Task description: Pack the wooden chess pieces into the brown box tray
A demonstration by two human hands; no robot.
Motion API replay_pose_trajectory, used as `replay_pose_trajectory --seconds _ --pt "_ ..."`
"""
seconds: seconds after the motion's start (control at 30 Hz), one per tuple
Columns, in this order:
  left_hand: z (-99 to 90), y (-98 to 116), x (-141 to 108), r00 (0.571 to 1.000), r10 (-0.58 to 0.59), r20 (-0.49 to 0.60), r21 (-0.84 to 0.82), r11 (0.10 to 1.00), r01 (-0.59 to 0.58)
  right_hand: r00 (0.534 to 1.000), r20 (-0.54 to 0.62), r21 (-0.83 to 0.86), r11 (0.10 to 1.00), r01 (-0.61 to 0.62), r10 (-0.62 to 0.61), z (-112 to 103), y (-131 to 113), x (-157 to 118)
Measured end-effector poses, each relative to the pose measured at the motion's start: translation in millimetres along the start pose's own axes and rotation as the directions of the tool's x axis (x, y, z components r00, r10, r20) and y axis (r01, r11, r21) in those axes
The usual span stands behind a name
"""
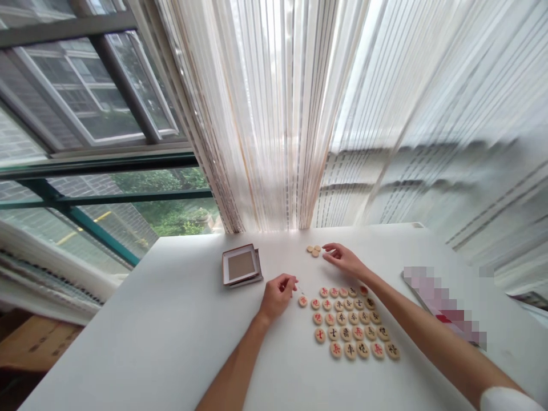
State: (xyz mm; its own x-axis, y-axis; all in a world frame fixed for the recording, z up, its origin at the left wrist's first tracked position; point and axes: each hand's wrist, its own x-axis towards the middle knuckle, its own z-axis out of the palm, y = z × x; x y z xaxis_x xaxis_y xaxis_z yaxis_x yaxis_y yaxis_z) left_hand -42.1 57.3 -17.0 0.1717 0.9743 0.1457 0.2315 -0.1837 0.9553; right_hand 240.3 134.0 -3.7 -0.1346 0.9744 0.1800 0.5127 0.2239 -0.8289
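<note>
Two bare hands are over a white bench (141, 319). The left hand (279, 294) has its fingers curled in, with the thumb close to them. I cannot tell if it has hold of anything. The right hand (341, 260) is partly open, with a gap between the thumb and the pointing finger, and I see nothing in it.

Right by its fingertips is a little group of three round pieces (315, 254) — their tops look plain. Nearer to the person, many more round pieces (353, 318) lie flat on the bench in five rows. They are the color of light wood, and they have red or black signs on top. One red-marked piece (302, 301) sits at the left end of a row, just beside the left hand. The right arm reaches past the far right corner of the rows.

A small open box (240, 265) with a brown patch inside is on the bench, to the left of the left hand. A blurred-out flat thing (440, 308) lies on the right — too blocky to tell what it is. Behind the bench hangs a thin striped curtain (274, 114).
</note>
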Motion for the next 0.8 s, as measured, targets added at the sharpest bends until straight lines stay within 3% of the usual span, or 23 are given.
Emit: replay_pose_trajectory --seconds 0.23,0.37,0.53,0.8 --pt "0.8 1.2 0.0 0.997 0.075 0.020 0.088 0.993 -0.076 0.995 0.081 -0.233 0.970 0.074 -0.056 15.5 -3.8 20.8" --pt "0.0 6.1 -4.5 0.984 0.143 0.102 0.165 0.973 -0.159 0.990 0.126 -0.331 0.937 0.107 -0.068 20.2 -3.7 33.5" --pt "-0.7 8.6 -8.5 0.961 0.192 0.199 0.234 0.943 -0.237 0.985 0.161 -0.393 0.912 0.117 -0.058 24.1 0.1 39.2" --pt "-0.9 7.1 -9.3 0.950 0.214 0.227 0.295 0.914 -0.277 0.979 0.200 -0.462 0.878 0.122 -0.031 29.3 1.0 41.3"
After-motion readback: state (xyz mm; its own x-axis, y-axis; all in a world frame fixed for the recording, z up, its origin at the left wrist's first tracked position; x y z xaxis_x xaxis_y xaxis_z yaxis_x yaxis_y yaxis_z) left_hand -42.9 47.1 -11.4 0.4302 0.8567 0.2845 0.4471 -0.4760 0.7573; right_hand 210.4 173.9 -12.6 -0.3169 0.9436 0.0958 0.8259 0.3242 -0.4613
